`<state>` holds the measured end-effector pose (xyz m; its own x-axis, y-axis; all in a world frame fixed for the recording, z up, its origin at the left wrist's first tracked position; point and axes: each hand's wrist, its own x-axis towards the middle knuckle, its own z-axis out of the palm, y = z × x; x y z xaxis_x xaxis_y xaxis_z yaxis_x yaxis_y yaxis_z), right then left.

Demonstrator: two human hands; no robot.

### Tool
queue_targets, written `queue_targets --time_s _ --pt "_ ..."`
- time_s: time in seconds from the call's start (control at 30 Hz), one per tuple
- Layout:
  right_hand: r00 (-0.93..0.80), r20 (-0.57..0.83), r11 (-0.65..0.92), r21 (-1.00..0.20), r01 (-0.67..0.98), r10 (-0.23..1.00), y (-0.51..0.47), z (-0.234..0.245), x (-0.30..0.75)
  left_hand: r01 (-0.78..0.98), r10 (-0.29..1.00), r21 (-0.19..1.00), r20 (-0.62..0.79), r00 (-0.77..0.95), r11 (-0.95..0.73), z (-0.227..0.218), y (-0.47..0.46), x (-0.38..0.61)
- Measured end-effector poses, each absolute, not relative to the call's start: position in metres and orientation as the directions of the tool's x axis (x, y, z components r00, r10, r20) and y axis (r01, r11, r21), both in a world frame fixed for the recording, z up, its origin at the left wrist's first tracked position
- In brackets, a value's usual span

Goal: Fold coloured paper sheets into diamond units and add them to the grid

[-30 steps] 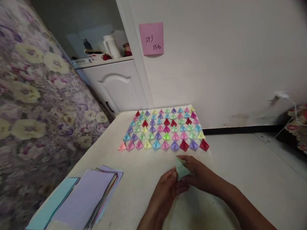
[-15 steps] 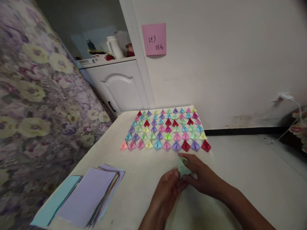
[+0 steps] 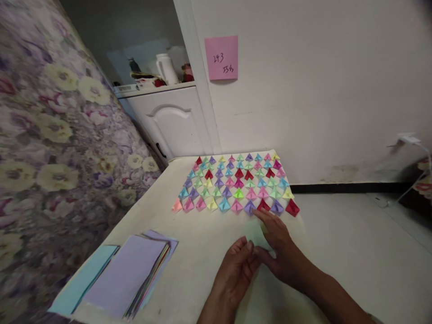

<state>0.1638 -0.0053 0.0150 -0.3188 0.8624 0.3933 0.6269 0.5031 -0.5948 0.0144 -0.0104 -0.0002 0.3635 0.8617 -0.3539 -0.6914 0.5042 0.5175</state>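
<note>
Both hands meet over the cream table [image 3: 189,256] and pinch a small pale green folded paper [image 3: 254,234]. My left hand [image 3: 236,270] grips its lower left edge with closed fingertips. My right hand [image 3: 278,247] holds it from the right, with the fingers curled over the top. Just beyond the hands lies a grid of several rows of small folded paper shapes [image 3: 236,184] in red, pink, blue, green, yellow and purple. The near row is almost touched by my right fingertips.
A stack of coloured paper sheets [image 3: 128,274], lilac on top and light blue beside it, lies at the table's near left. A flowered fabric [image 3: 60,157] rises on the left. A white cabinet [image 3: 168,121], a wall with a pink note [image 3: 222,57] and the floor on the right surround the table.
The hands have shifted slightly forward toward the near row of folded shapes, and the green paper now sits lower and flatter between the fingers. The view has drifted a little.
</note>
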Motion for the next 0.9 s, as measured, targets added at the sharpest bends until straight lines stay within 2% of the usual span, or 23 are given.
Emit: queue_targets --time_s 0.17,0.27,0.37,0.47,0.6,0.73,0.9 --pt "-0.293 0.414 0.501 -0.6 0.624 0.862 -0.008 0.021 0.157 -0.685 0.881 0.556 -0.334 0.335 0.471 0.001 -0.01 0.013" --pt "-0.246 0.422 0.483 -0.671 0.563 0.872 -0.011 0.026 0.154 -0.689 0.891 0.57 -0.35 0.29 0.448 0.001 -0.008 0.011" --pt "-0.128 0.406 0.416 -0.778 0.471 0.905 -0.012 0.029 0.152 -0.683 0.904 0.603 -0.361 0.228 0.413 0.0 -0.007 0.009" --pt "-0.006 0.289 0.274 -0.902 0.334 0.957 -0.009 0.027 0.152 -0.645 0.921 0.666 -0.345 0.18 0.376 -0.002 -0.007 0.009" --pt "0.009 0.087 0.084 -0.985 0.153 0.996 -0.004 0.025 0.155 -0.573 0.934 0.738 -0.304 0.187 0.356 -0.003 -0.009 0.013" --pt "-0.01 0.055 0.056 -0.997 0.062 0.998 -0.002 0.027 0.157 -0.43 0.921 0.815 -0.323 0.217 0.387 0.0 -0.011 0.018" --pt "-0.072 0.015 0.016 -1.0 0.01 0.997 -0.002 0.028 0.155 -0.328 0.943 0.888 -0.269 0.198 0.322 0.006 -0.012 0.016"
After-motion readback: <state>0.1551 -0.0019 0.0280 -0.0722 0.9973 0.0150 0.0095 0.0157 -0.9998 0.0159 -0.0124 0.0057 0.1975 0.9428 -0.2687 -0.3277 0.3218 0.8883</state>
